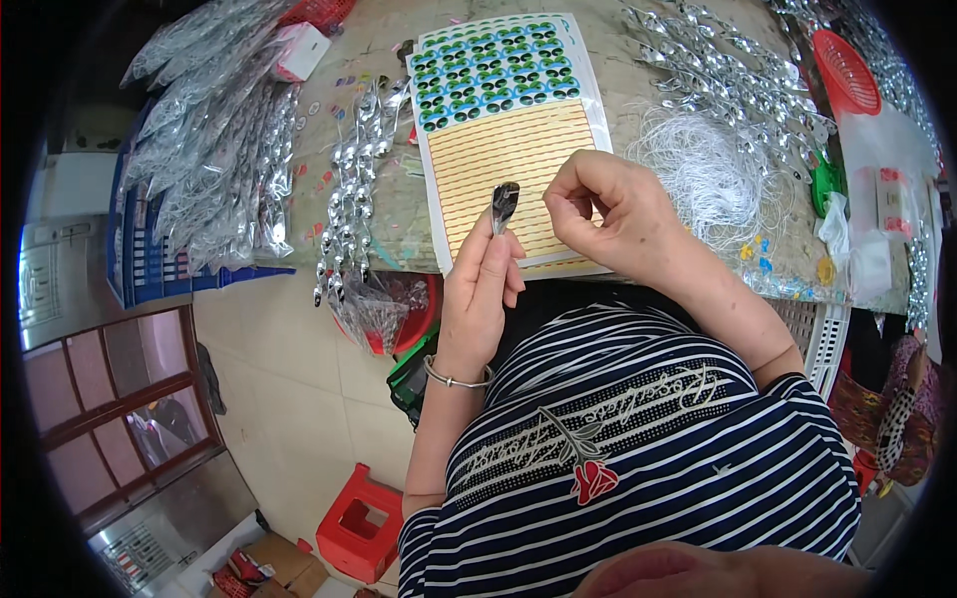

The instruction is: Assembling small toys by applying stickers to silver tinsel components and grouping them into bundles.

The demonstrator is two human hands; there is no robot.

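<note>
Head view: where's the main piece, and what are the hands doing?

Left hand [475,299] grips a small silver-and-dark, shiny, spoon-shaped piece [505,202], dark end up, over a white-bordered yellow sheet with red lines [474,164]. Right hand [628,214] is just beside it, thumb and index fingertips pinched together.

Why hold it like that?

Probably keeps the dark end exposed, near the right fingertips. Sheet lies flat on the worn grey counter [606,60], right under the hands, presumably for easy reach. Green-and-blue oval stickers [498,70] fill its far end.

Surroundings?

Tangled white thread [698,164] to the right; strands of shiny silver pieces [354,179] to the left, hanging past the edge. Likely set aside to leave working room.

What's unclear?

Can't tell whether the right fingertips hold anything; maybe something thin. Left fingers cover the piece's lower part. Clear plastic-wrapped silver bundles [214,149] hide much of the blue plastic crate [150,264]. A clear bag [374,314] half covers the round red basin [429,317]. Far right is cut off by the dark rim.
</note>
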